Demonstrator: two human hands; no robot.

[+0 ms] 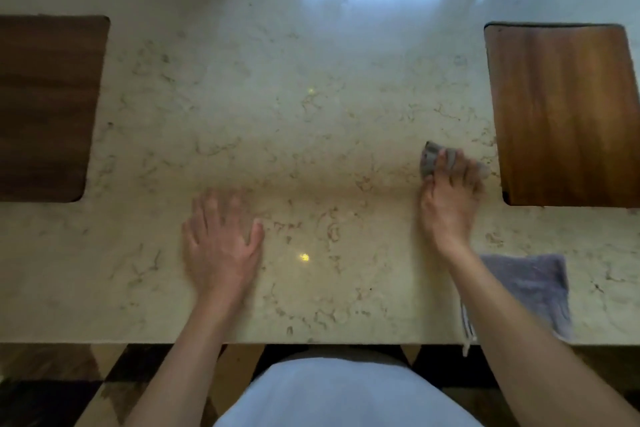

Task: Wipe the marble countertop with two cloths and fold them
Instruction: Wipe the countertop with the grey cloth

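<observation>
The right hand (450, 198) presses a small grey cloth (431, 158) on the marble countertop (311, 135), at about three o'clock, just beside the wooden board (568, 114). The left hand (221, 239) lies flat and holds nothing. A second cloth (533, 291) sits at five o'clock near the front edge, its long side running from twelve to six. The arm could knock it off. The bunched cloth could bump the board.

Both forearms are bare to the lower frame edge; no sleeves visible. Left hand (221, 246) and right hand (446, 208) carry no gloves, rings or watch. Torso is covered by a plain white garment (346, 395), unmarked, slightly blurred.
</observation>
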